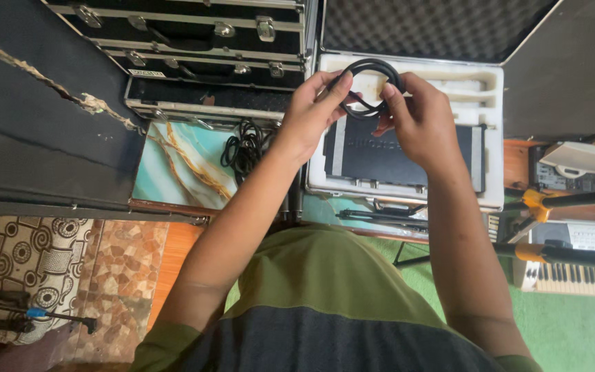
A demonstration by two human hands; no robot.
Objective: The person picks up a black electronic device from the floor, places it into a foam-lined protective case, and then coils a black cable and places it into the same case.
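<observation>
Both my hands hold a coiled black cable (372, 67) above an open case. My left hand (311, 109) grips the coil's left side with fingers curled around it. My right hand (418, 117) pinches the coil's right side. Under the hands lies a flat black device (473, 162) seated in the white foam insert (490, 93) of the open aluminium case, whose lid has grey egg-crate foam (421, 24).
A stack of closed black flight cases (187, 41) stands at the back left. A loose bundle of black cables (246, 148) lies on a teal marbled surface (173, 165). A keyboard (573, 275) and stand tubes (566, 201) are at the right; patterned floor at the left.
</observation>
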